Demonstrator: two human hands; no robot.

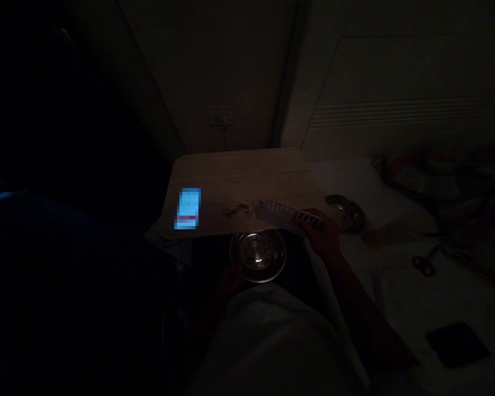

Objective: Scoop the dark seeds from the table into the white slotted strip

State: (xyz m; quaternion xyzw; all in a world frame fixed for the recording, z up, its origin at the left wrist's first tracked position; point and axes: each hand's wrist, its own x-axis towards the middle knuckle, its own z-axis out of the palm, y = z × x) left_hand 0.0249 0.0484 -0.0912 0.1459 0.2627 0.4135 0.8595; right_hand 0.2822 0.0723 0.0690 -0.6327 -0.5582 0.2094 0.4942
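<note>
Darkness hides most of the left hand point(233, 275), grip impossible to tell, at the bowl's point(275, 267) left rim. Past crumbs point(242, 209), right of centre, a slotted strip point(284, 213) slants lengthwise, pointing upper left; the grasping right hand point(322, 233) covers its lower-right end.

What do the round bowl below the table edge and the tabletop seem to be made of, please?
The round, silvery bowl: polished metal, probably steel, given its bright rim and shiny highlights. The brown, round-cornered tabletop: smooth-looking wood or laminate; its faint grain leaves either possible.
</note>
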